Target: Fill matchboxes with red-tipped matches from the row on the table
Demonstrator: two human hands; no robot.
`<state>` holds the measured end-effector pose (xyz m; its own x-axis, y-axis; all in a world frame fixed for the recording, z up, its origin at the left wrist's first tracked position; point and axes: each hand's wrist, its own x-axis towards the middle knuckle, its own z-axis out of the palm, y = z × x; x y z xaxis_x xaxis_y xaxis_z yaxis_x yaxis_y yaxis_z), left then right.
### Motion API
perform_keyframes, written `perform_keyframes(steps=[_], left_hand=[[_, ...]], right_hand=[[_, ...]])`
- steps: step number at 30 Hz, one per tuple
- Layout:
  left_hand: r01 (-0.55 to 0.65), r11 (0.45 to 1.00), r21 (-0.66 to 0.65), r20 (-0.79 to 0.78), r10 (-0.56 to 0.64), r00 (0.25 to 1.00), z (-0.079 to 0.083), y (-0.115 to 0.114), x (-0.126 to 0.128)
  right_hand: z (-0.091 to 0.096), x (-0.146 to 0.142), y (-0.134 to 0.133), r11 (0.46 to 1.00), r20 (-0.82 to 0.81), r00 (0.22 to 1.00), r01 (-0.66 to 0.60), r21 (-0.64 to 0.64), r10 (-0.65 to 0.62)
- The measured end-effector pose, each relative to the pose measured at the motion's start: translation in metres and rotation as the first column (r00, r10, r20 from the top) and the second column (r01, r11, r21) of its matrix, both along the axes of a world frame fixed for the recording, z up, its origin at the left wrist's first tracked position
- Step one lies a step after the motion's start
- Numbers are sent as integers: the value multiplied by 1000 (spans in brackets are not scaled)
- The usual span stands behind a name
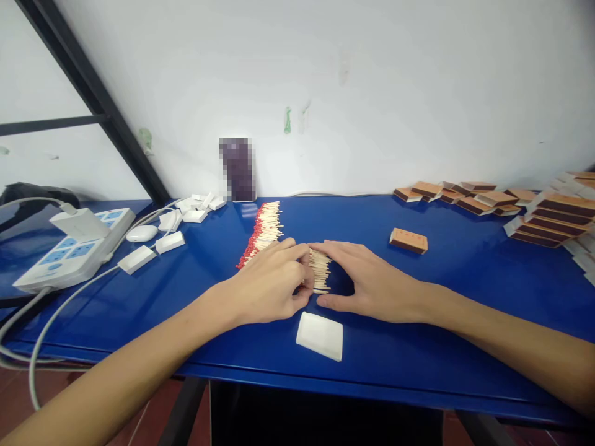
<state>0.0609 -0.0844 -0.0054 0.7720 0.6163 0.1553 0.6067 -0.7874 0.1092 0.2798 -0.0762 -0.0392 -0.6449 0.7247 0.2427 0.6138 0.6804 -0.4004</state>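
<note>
A long row of red-tipped matches [264, 232] lies on the blue table [465, 291]. At the row's near end my left hand [269, 282] and my right hand [367, 282] cup a small bunch of matches [320, 269] from both sides, fingers curled around it and touching it. A white inner tray of a matchbox [320, 335] lies just in front of my hands near the table's front edge. One closed brown matchbox [408, 240] lies to the right of my right hand.
Several white trays [170, 241] lie at the back left beside a white power strip [69, 248] with cables [56, 310]. Stacks of brown matchbox sleeves [553, 220] fill the back right. A black frame [93, 93] leans at the left wall.
</note>
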Motion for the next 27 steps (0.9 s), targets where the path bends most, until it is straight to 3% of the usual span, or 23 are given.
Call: perform_keyframes(steps=[12, 20, 27], left_hand=[[-51, 996, 69, 37, 49, 998, -4, 12, -9], [-27, 999, -35, 43, 29, 999, -2, 11, -9], [-8, 999, -48, 53, 10, 999, -3, 12, -9]], right_hand=[[-1, -14, -3, 999, -36, 999, 27, 36, -25], [-2, -17, -5, 999, -107, 994, 11, 32, -8], [-5, -16, -3, 995, -173, 983, -54, 81, 67]])
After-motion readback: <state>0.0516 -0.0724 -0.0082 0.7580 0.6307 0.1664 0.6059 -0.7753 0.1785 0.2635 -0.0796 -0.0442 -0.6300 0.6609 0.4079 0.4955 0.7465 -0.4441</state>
